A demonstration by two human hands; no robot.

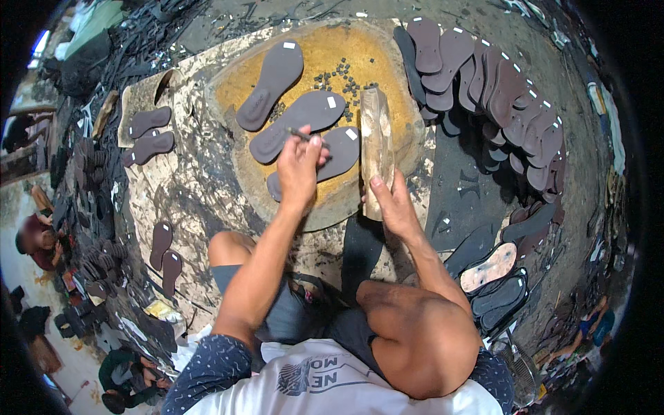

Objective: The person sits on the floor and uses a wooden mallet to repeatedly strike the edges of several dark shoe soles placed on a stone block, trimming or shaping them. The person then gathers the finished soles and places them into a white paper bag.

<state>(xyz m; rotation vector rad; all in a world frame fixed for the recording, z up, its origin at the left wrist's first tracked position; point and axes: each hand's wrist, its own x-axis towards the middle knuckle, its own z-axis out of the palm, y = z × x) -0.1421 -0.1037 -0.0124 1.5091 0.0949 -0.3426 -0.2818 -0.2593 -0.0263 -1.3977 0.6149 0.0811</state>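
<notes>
My left hand (299, 169) is closed around a short, slim dark rod-shaped tool (299, 133), held over the grey-brown shoe soles; its tip is too blurred to make out. In my right hand (398, 207) is a worn wooden block (376, 138), gripped near its lower end with the thumb on top. Three soles lie on a round yellowish board (232, 90): an upper sole (272, 83), a middle sole (304, 117) and a lower sole (339, 149), partly hidden by my left hand. Each bears a small white label.
Small dark cubes (342, 76) are scattered on the board. A curved, overlapping row of soles (501, 86) spreads at the right. Pairs of soles (150, 121) lie on the stained sheet at the left. Other people (41, 238) sit beyond the left edge, among dark scraps.
</notes>
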